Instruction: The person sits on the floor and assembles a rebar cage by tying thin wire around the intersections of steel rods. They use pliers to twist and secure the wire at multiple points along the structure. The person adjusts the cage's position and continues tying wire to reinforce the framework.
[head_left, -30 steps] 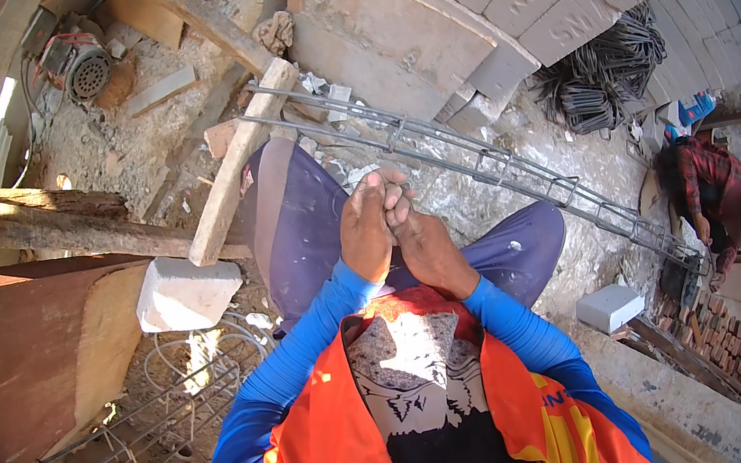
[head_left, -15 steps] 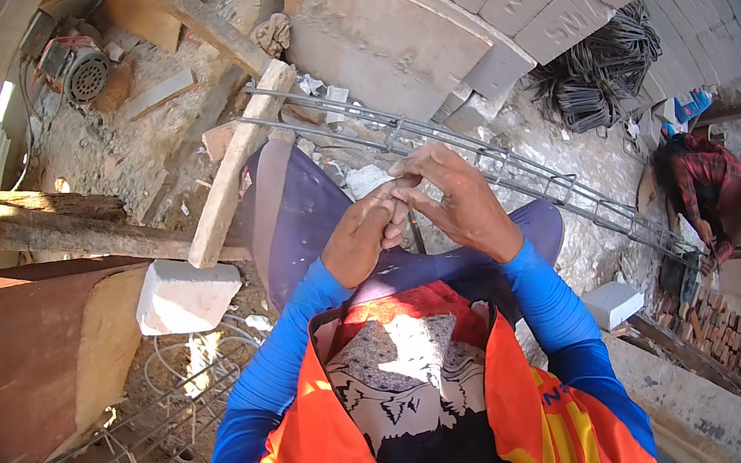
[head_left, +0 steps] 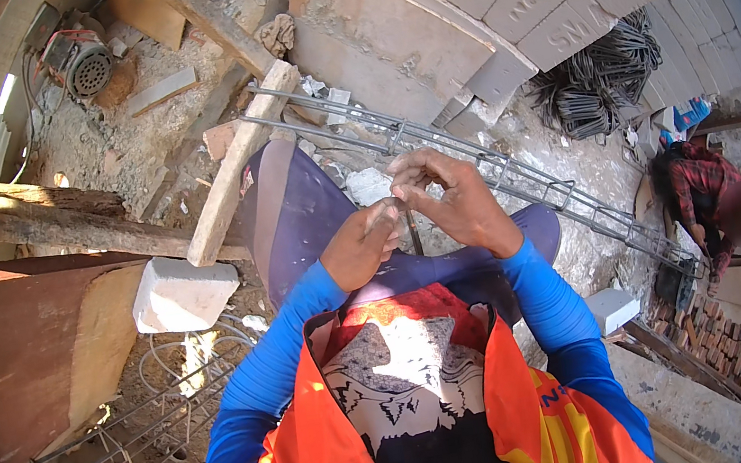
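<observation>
My left hand (head_left: 359, 245) and my right hand (head_left: 445, 197) meet in front of my chest, above my lap. Both pinch a thin dark wire tool or rod (head_left: 413, 231) that hangs down between them. The fingertips touch at its upper end. Just beyond the hands lies a long steel rebar cage (head_left: 515, 173) running from upper left to lower right across the rubble. My knees in dark blue trousers (head_left: 290, 207) sit under the hands.
A wooden beam (head_left: 238, 163) leans to the left of my knee, with a white block (head_left: 183, 293) below it. Bundled wire ties (head_left: 602, 80) lie by the block wall. Another person in a red plaid shirt (head_left: 707, 191) crouches at the right. More rebar mesh (head_left: 102, 454) lies lower left.
My hands have come apart slightly and drawn nearer my chest. The right hand moved to the right, and the thin dark piece now shows between the fingers.
</observation>
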Tool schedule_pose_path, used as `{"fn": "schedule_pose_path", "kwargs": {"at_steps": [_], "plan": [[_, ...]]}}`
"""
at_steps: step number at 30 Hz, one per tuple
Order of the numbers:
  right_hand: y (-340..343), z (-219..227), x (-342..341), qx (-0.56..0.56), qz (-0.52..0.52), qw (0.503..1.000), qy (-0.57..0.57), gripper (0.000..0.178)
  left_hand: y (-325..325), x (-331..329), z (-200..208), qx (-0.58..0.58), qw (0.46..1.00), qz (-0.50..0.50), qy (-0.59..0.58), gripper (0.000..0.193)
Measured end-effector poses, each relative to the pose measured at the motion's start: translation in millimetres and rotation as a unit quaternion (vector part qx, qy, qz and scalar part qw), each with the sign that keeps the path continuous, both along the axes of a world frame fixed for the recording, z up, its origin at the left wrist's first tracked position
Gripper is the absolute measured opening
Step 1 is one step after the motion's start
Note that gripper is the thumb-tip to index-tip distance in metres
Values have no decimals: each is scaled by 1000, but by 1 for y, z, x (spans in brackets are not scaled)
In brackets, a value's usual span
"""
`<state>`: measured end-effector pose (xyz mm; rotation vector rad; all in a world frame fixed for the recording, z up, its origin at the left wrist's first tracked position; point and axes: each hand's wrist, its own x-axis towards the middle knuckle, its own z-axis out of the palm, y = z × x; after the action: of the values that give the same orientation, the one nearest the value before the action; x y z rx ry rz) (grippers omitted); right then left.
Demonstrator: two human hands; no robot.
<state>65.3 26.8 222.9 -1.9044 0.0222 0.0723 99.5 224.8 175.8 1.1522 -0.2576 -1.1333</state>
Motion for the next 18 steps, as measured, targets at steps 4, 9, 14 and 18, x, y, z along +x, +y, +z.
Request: {"fn": "schedule_pose_path", "kwargs": {"at_steps": [4,9,14,18], "plan": [[5,-11,-3,121,-97,988,18,30,-4,-7,2,57,988,32,-137,34],[8,-1,1,173,-201,963,40,27,-8,-10,9,115,965,24,-234,43],[-2,-8,-1,67,-124,990,-29,22,-7,-13,0,73,984,0,-162,47],[-13,12,2,92,-82,989,86,26,-8,-11,4,66,986,-5,-150,52]]}}
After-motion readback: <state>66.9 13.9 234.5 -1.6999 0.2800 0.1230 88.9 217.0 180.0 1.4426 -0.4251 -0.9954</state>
